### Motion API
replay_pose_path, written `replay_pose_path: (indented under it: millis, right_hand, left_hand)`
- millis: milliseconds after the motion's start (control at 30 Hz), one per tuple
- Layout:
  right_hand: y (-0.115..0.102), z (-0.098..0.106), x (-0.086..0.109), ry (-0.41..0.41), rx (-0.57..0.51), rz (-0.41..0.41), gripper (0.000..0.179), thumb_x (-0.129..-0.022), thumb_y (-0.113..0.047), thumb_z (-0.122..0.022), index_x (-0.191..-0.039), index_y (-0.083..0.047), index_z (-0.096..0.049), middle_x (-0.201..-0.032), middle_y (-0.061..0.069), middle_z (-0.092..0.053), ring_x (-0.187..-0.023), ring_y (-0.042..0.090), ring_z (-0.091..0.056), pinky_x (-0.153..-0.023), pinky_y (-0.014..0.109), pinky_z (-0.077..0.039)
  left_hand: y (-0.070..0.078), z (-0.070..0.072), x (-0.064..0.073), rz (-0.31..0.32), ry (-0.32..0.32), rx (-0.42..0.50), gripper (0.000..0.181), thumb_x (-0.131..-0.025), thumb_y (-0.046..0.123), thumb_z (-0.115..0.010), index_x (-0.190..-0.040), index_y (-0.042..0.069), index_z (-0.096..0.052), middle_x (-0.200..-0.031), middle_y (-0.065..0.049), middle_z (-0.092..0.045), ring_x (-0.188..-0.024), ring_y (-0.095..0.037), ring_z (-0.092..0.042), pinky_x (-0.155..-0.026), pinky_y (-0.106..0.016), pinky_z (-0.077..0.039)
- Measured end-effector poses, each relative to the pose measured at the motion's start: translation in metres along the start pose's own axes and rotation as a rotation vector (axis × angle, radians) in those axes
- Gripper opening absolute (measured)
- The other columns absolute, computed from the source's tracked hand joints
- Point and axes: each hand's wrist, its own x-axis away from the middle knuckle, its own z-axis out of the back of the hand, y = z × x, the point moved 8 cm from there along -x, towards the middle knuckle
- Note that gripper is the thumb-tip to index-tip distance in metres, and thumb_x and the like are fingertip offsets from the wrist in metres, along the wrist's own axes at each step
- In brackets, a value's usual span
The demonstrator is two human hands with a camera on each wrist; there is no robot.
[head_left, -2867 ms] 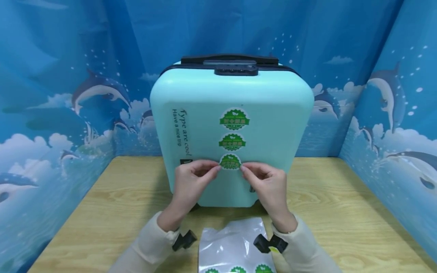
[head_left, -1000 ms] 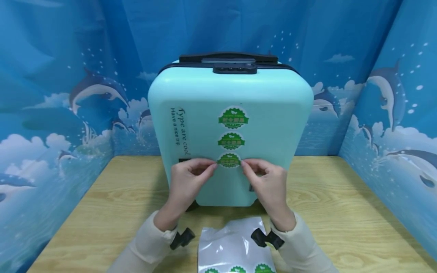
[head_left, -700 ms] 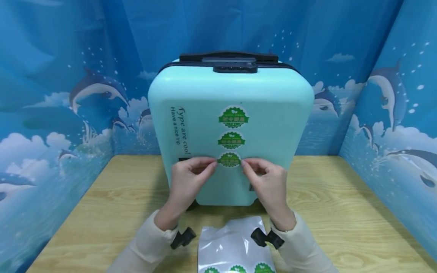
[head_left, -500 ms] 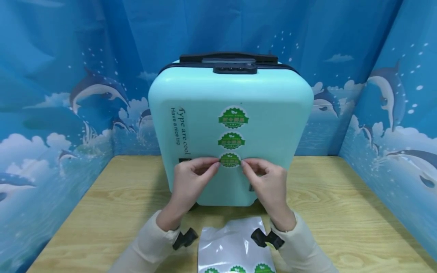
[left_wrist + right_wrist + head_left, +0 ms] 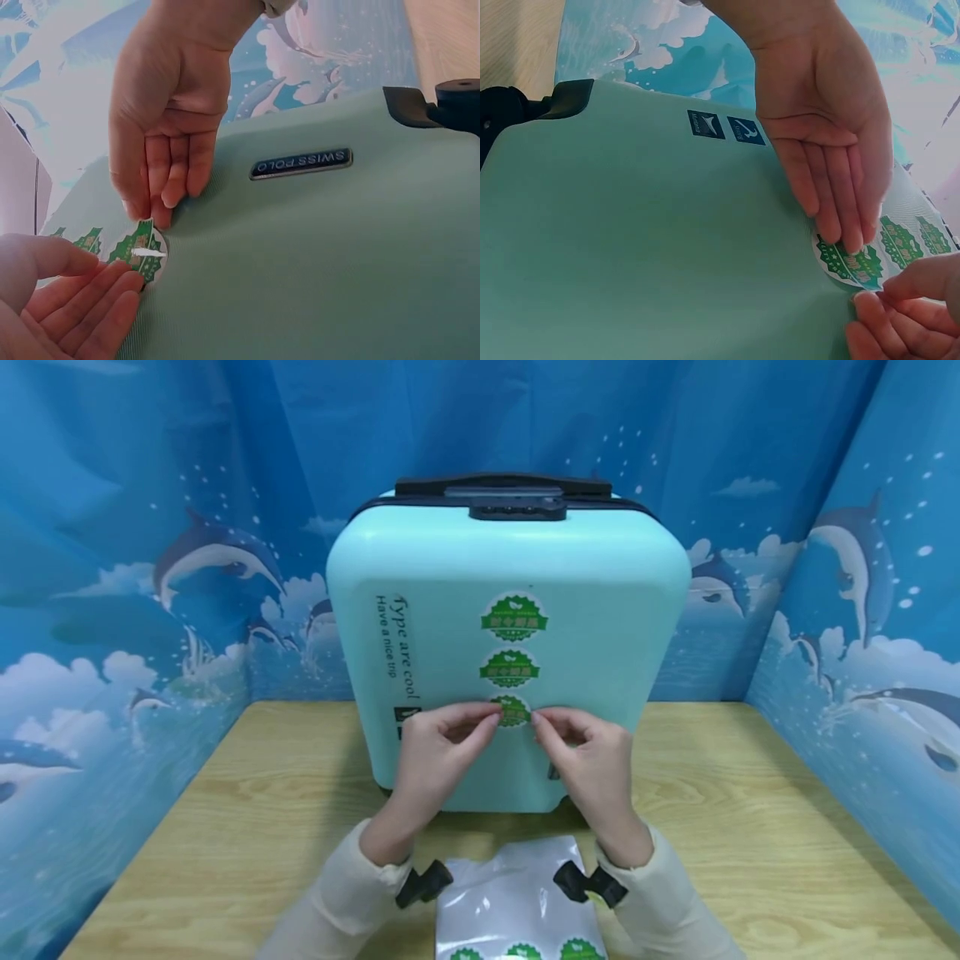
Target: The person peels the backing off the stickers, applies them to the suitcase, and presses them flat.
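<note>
A mint-green suitcase point(image 5: 600, 643) stands upright with a vertical row of three green seal-shaped stickers on its front. The lowest sticker point(image 5: 515, 713) lies between the two hands. My left hand point(image 5: 442, 756) has its fingertips over the sticker's left part; the right wrist view shows its fingers point(image 5: 826, 214) fairly straight against the sticker's face. At the sticker's right edge, my right hand point(image 5: 592, 760) pinches the rim between thumb and index finger point(image 5: 870, 304). The upper sticker point(image 5: 514, 617) and middle sticker point(image 5: 510, 668) lie flat above.
A glossy sticker sheet point(image 5: 517, 893) with several green stickers lies on the wooden table point(image 5: 225, 827) in front of the suitcase. Blue dolphin-print curtains point(image 5: 300, 485) hang behind and at the sides. A black handle point(image 5: 502, 487) tops the suitcase.
My left hand has moved right, from the lowest sticker's left edge onto its face, covering part of it. My right hand has stayed at the right edge.
</note>
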Motion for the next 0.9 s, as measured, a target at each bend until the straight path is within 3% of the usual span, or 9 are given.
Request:
replay_pose_path:
  millis: [333, 900]
  right_hand:
    - [0.002, -0.001, 0.000, -0.010, -0.018, -0.011, 0.008, -0.085, -0.008, -0.070, -0.083, -0.001, -0.074, -0.068, 0.005, -0.070, -0.049, 0.017, -0.061, -0.041, 0.018, -0.045]
    - [0.003, 0.001, 0.000, -0.016, -0.022, -0.016, 0.008, -0.084, -0.009, -0.071, -0.083, -0.002, -0.075, -0.070, 0.005, -0.071, -0.053, 0.018, -0.063, -0.042, 0.018, -0.045]
  left_hand:
    - [0.004, -0.011, -0.004, -0.015, -0.010, 0.038, 0.011, -0.086, 0.007, -0.068, -0.094, 0.004, -0.074, -0.091, -0.006, -0.073, -0.078, -0.010, -0.069, -0.067, -0.024, -0.056]
    - [0.003, -0.020, -0.006, 0.008, -0.034, 0.045, 0.011, -0.086, 0.007, -0.068, -0.094, 0.006, -0.075, -0.092, -0.005, -0.073, -0.077, -0.008, -0.068, -0.066, -0.023, -0.056]
